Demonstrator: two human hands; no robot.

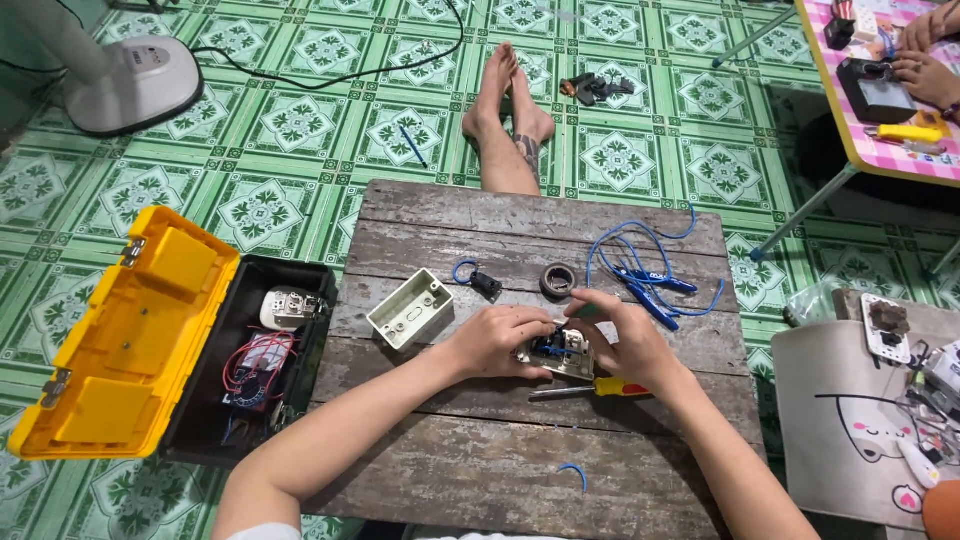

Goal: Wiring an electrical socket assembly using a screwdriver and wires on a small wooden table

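1. Our left hand (497, 338) and right hand (622, 335) both grip the switch module (560, 352) at mid-bench (480, 480).
2. A screwdriver (590, 389) lies just beside it.
3. The mounting box (410, 309), tape roll (558, 280) and blue pliers (650, 290) sit behind.

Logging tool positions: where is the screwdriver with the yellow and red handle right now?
In the head view, the screwdriver lies on the wooden table, just below the right hand and the switch part.

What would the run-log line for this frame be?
left hand: holds switch module | right hand: on same module | screwdriver: lying just below | pliers: untouched | toolbox: open
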